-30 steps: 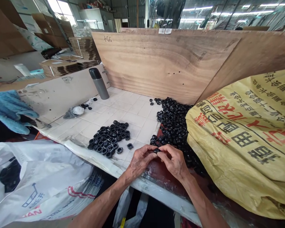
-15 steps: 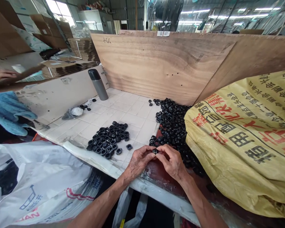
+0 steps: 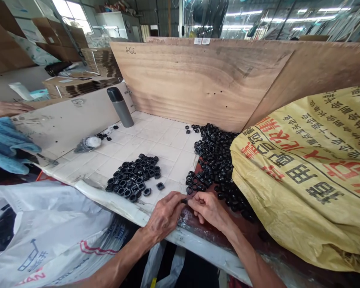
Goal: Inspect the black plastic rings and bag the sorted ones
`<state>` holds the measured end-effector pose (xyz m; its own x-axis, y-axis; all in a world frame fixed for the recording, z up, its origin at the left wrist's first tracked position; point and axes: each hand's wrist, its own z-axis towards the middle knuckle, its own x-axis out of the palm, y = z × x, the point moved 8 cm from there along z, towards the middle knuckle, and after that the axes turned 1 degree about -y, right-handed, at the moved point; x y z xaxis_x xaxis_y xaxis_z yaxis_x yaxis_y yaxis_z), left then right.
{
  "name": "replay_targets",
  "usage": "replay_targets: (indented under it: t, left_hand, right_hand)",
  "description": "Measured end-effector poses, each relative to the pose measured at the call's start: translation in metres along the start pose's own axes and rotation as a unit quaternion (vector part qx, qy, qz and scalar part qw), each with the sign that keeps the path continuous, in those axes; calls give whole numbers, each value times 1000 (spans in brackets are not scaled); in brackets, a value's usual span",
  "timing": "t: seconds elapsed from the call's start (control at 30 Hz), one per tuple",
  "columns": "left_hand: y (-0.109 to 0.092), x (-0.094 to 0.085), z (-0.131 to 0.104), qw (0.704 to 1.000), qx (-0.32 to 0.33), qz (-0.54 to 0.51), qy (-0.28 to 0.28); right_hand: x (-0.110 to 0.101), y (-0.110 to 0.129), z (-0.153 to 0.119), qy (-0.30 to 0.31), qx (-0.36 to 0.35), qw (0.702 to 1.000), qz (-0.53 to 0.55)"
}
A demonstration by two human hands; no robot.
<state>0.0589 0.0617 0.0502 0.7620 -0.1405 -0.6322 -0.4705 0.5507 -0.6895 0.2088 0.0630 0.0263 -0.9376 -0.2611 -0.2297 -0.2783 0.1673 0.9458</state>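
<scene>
A small black plastic ring (image 3: pixel 184 201) is mostly covered by fingers near the table's front edge. My left hand (image 3: pixel 167 212) is closed and pinches it from the left. From the right, the thumb and fingertips of my right hand (image 3: pixel 208 209) are pressed together at the ring's edge; what they grip is largely hidden. Just beyond my hands lies a big heap of similar black rings (image 3: pixel 214 154), spreading toward the right. A smaller cluster of black rings (image 3: pixel 133 176) rests on the pale tabletop to the left, with one loose ring (image 3: pixel 160 186) beside it.
A grey flask (image 3: pixel 121 108) stands at the back left, near a small clear bag (image 3: pixel 88 144). The yellow sack (image 3: pixel 288 172) bounds the right side, and a wooden board (image 3: pixel 195 80) the back. A white sack (image 3: pixel 57 232) sits front left. Another person's hand (image 3: pixel 10 109) shows at far left.
My hands have moved slightly left and nearer to me, turning the ring so less of it shows. The other person's hand at far left has shifted down and right. The view has tilted slightly.
</scene>
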Motion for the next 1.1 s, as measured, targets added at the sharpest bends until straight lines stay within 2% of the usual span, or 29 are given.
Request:
replay_targets:
  t: [0.07, 0.13, 0.2, 0.23, 0.33, 0.4, 0.47, 0.53, 0.63, 0.7, 0.77, 0.9, 0.97, 1.03, 1.1]
  left_hand:
    - [18, -21, -3, 990, -75, 108, -55]
    - [26, -41, -4, 958, -120, 224, -133]
    - [21, -45, 0, 940, -111, 271, -176]
    - [15, -40, 4, 945, -96, 258, -176]
    - [1, -5, 19, 977, -65, 167, -114]
    - [-1, 16, 26, 983, -73, 147, -82]
    - [2, 30, 31, 983, -75, 154, -61]
    - [6, 37, 32, 984, -68, 157, -45]
    - [10, 37, 31, 987, -59, 142, -37]
    - [11, 36, 30, 989, -58, 129, -41]
    - [10, 34, 29, 990, -61, 119, -50]
    - [9, 31, 29, 993, -70, 74, -58]
    - [18, 26, 28, 990, -121, 17, -70]
    - [32, 19, 25, 974, -192, -45, -107]
    - [42, 11, 21, 956, -237, -84, -151]
  right_hand:
    - [-15, -1, 0, -46, -11, 996, -78]
    - [-39, 3, -1, -157, -46, 976, -141]
    - [-55, 8, -5, -253, -96, 944, -188]
    - [-56, 11, -6, -273, -123, 931, -209]
    - [-41, 14, -2, -243, -191, 910, -277]
    - [-32, 14, 1, -219, -205, 902, -311]
    - [-33, 15, 1, -211, -209, 901, -315]
    - [-47, 20, -5, -231, -210, 906, -287]
    - [-77, 28, -19, -295, -198, 905, -235]
    - [-84, 31, -22, -292, -192, 907, -237]
    - [-73, 31, -18, -245, -196, 908, -277]
    - [-44, 20, -5, -172, -184, 888, -384]
    - [-41, 20, -4, -182, -189, 883, -388]
    - [-44, 27, -10, -213, -218, 883, -356]
    - [-42, 33, -14, -211, -249, 888, -323]
